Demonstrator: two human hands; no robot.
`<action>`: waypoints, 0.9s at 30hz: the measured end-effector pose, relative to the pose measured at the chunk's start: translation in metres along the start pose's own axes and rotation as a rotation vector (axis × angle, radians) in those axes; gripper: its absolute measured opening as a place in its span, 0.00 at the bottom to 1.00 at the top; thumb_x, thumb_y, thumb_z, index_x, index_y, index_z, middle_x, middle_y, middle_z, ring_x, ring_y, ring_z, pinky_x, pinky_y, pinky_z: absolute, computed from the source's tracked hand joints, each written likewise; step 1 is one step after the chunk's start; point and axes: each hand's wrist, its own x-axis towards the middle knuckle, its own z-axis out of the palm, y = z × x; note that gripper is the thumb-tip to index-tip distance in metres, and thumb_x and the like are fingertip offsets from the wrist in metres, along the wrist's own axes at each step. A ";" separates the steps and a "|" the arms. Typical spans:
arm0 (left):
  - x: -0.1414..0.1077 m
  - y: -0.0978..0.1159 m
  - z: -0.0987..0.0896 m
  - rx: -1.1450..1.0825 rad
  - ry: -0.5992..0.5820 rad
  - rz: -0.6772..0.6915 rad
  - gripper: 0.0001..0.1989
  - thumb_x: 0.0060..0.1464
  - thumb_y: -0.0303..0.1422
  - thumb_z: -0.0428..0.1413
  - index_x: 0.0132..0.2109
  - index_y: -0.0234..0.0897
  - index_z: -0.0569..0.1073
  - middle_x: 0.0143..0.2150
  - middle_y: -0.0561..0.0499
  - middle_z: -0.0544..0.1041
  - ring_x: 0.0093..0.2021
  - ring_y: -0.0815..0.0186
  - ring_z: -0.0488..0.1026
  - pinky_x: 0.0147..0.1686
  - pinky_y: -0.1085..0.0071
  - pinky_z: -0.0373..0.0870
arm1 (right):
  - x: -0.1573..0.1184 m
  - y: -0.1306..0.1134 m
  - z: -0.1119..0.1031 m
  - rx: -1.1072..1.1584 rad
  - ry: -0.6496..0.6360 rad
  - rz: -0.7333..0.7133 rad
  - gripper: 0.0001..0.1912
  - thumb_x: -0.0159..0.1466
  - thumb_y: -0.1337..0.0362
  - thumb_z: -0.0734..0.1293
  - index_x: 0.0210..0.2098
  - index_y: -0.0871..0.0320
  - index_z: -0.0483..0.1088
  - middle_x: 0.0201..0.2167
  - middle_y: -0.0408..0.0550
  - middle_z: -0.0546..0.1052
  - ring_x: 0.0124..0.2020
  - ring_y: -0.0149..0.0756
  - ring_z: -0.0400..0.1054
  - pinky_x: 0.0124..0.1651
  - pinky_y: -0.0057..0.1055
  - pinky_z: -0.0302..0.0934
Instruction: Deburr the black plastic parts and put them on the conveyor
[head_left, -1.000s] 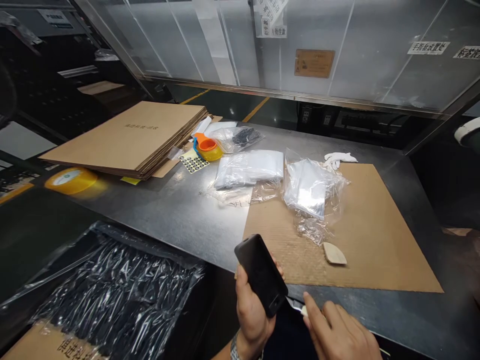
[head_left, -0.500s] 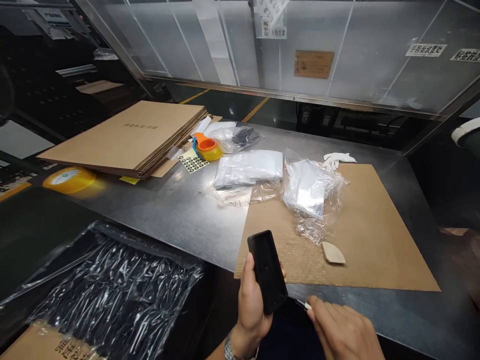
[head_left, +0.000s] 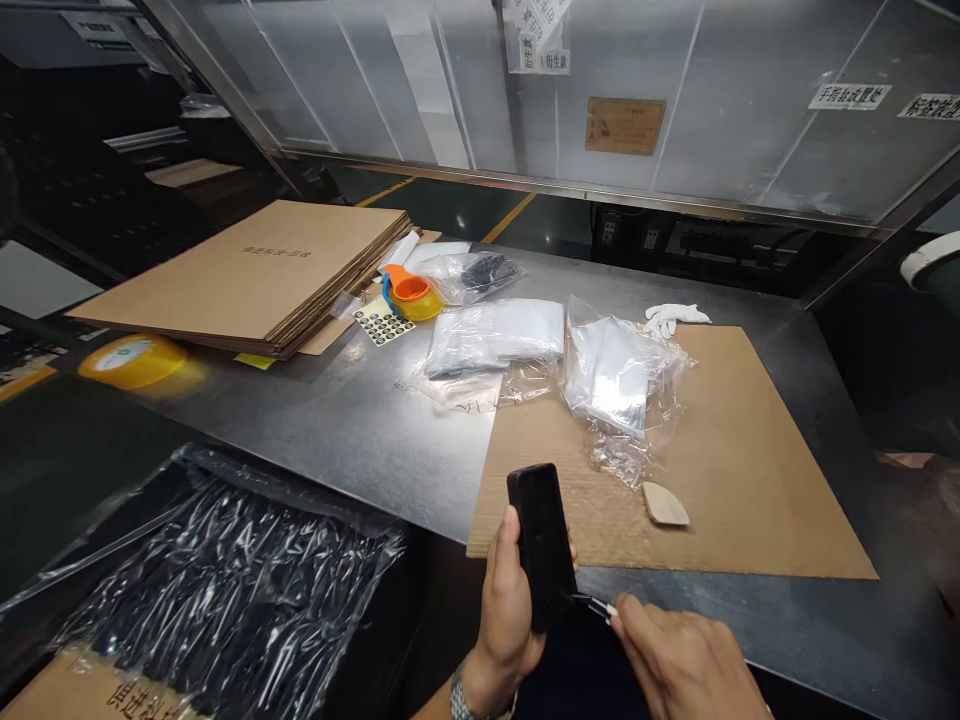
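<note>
My left hand [head_left: 510, 610] is wrapped round a black rectangular case [head_left: 541, 545], held upright and slightly tilted, its hollow side facing me. Between the fingertips of my right hand [head_left: 679, 650] is a thin metal-tipped tool [head_left: 598, 606] with a white part. Its tip meets the lower right edge of the case. Beyond the case lies a brown cardboard sheet [head_left: 720, 450], with a small tan rounded piece [head_left: 664, 504] on it. A clear bag of white sleeves [head_left: 611, 375] rests partly on the sheet.
Flat cardboard [head_left: 247, 265] is stacked at the left of the metal table [head_left: 360, 420]. Near it are yellow tape [head_left: 131, 360], an orange tape dispenser [head_left: 411, 290] and stickers [head_left: 382, 323]. A white glove [head_left: 675, 319] lies farther back. Black wrapped items [head_left: 247, 590] fill a box at lower left.
My left hand has turned the black case slightly more upright and moved it a little right. The tool stays at its lower right corner, with more of its metal part showing.
</note>
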 end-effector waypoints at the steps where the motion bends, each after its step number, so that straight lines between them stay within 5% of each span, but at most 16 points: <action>1: 0.000 -0.001 0.000 0.023 0.001 0.010 0.27 0.50 0.53 0.50 0.36 0.29 0.73 0.27 0.45 0.75 0.24 0.67 0.69 0.24 0.71 0.67 | 0.001 0.000 0.000 -0.001 -0.003 0.004 0.14 0.69 0.65 0.51 0.27 0.54 0.58 0.14 0.34 0.66 0.11 0.28 0.63 0.17 0.30 0.39; 10: 0.001 -0.009 -0.005 0.111 0.010 0.102 0.26 0.51 0.52 0.50 0.34 0.30 0.73 0.25 0.47 0.75 0.23 0.66 0.70 0.24 0.71 0.67 | -0.004 0.001 0.010 0.158 -0.160 0.134 0.19 0.69 0.61 0.48 0.26 0.56 0.62 0.12 0.38 0.66 0.11 0.29 0.62 0.19 0.31 0.36; 14: 0.003 -0.011 -0.007 -0.015 -0.077 0.098 0.28 0.49 0.53 0.52 0.37 0.29 0.74 0.28 0.45 0.76 0.25 0.65 0.71 0.25 0.72 0.67 | -0.003 0.001 0.016 0.879 -0.490 0.400 0.25 0.68 0.49 0.47 0.29 0.56 0.66 0.13 0.38 0.62 0.14 0.26 0.55 0.20 0.25 0.41; 17: 0.005 -0.009 -0.004 -0.129 -0.126 0.068 0.26 0.51 0.51 0.51 0.37 0.28 0.75 0.30 0.44 0.77 0.27 0.66 0.72 0.26 0.73 0.67 | 0.001 -0.002 0.017 1.497 -0.669 0.444 0.27 0.64 0.43 0.52 0.30 0.59 0.68 0.15 0.36 0.57 0.15 0.23 0.48 0.20 0.22 0.42; 21: 0.010 -0.003 0.002 -0.197 -0.150 -0.134 0.25 0.57 0.47 0.45 0.34 0.28 0.74 0.26 0.47 0.75 0.23 0.70 0.70 0.23 0.76 0.65 | 0.004 -0.002 0.006 1.562 -0.519 0.423 0.25 0.64 0.44 0.54 0.33 0.59 0.67 0.17 0.36 0.59 0.18 0.23 0.51 0.22 0.21 0.46; 27: 0.013 -0.008 0.005 -0.229 -0.205 -0.501 0.25 0.59 0.44 0.43 0.29 0.27 0.73 0.23 0.48 0.73 0.19 0.70 0.68 0.20 0.75 0.65 | 0.006 0.009 -0.018 0.835 -0.053 0.285 0.12 0.68 0.60 0.55 0.47 0.52 0.64 0.36 0.45 0.71 0.37 0.32 0.66 0.39 0.25 0.58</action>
